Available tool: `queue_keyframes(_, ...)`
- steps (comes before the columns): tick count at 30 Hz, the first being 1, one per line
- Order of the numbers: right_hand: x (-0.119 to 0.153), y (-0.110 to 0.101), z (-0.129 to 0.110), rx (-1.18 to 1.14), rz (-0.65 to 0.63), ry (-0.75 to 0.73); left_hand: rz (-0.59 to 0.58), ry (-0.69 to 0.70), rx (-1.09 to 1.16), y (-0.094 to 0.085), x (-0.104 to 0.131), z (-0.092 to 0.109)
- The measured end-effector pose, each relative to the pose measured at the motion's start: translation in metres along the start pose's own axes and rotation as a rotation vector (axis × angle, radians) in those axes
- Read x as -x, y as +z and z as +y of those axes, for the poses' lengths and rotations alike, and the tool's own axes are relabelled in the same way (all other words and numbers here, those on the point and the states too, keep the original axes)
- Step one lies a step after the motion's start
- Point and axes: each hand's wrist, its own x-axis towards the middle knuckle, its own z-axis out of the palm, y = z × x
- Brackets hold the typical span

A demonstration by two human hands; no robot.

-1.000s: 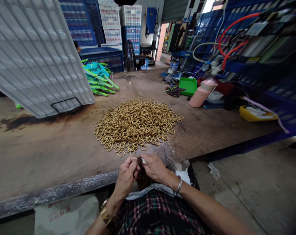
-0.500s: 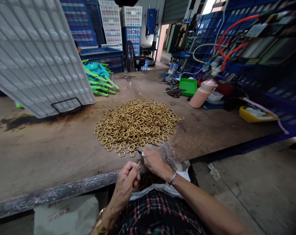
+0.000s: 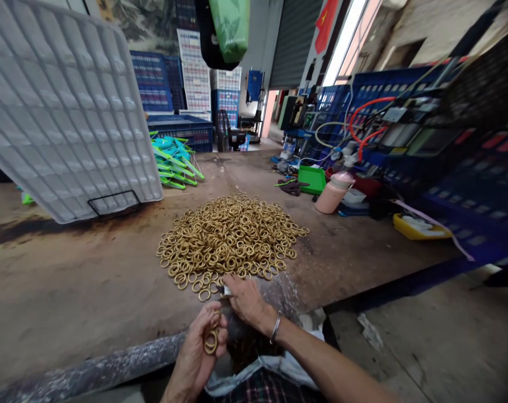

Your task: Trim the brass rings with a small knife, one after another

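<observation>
Near the table's front edge, my left hand (image 3: 195,350) is closed around a few gold-coloured rings (image 3: 211,342), which show between the fingers and palm. My right hand (image 3: 249,302) is just right of it, at the near edge of a broad heap of gold-coloured rings (image 3: 233,235). Its fingers are closed on a small dark-tipped tool with a white part (image 3: 226,290); its exact kind is hard to make out. The tool's tip lies close to the nearest loose rings. Below both hands, pale cloth or bag material (image 3: 262,366) spreads over my lap, with a dark opening in it.
A large ribbed white plastic tray (image 3: 78,112) stands tilted at the left. Behind it lie green and teal frames (image 3: 174,162). On the right are a pink bottle (image 3: 334,193), a green tray (image 3: 311,179) and a yellow tray (image 3: 419,226). Blue crates (image 3: 480,173) line the right side.
My left hand has turned, moved down and left, and now shows rings in its palm; before, one ring was pinched at its fingertips. My right hand sits slightly farther left. The view has tilted up.
</observation>
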Motion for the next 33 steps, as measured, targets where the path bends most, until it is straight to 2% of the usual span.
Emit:
queue_keyframes(5,-0.001,0.008,0.012,-0.132,0.11,-0.029,0.0,-0.03,0.083,-0.001,-0.007,0.008)
queue_keyframes(10,0.003,-0.002,0.015,-0.442,0.147,0.009,0.026,0.142,-0.169,0.005,-0.013,0.008)
queue_keyframes(14,0.014,-0.017,0.009,-0.766,0.093,0.054,0.098,0.321,-0.507,0.012,-0.015,0.003)
queue_keyframes(17,0.022,-0.022,0.005,-0.934,-0.002,0.091,0.075,0.371,-0.683,0.013,-0.017,-0.003)
queue_keyframes(21,0.03,-0.02,0.001,-1.103,-0.075,0.149,0.075,0.499,-0.804,0.007,-0.018,-0.01)
queue_keyframes(26,0.032,-0.016,-0.003,-1.257,-0.136,0.301,0.126,0.628,-0.938,0.003,-0.017,-0.014)
queue_keyframes(29,0.032,-0.013,-0.004,-1.352,-0.195,0.362,0.148,0.666,-0.966,0.004,-0.016,-0.015)
queue_keyframes(33,0.031,-0.01,-0.004,-1.349,-0.153,0.356,0.115,0.655,-0.967,0.006,-0.015,-0.015)
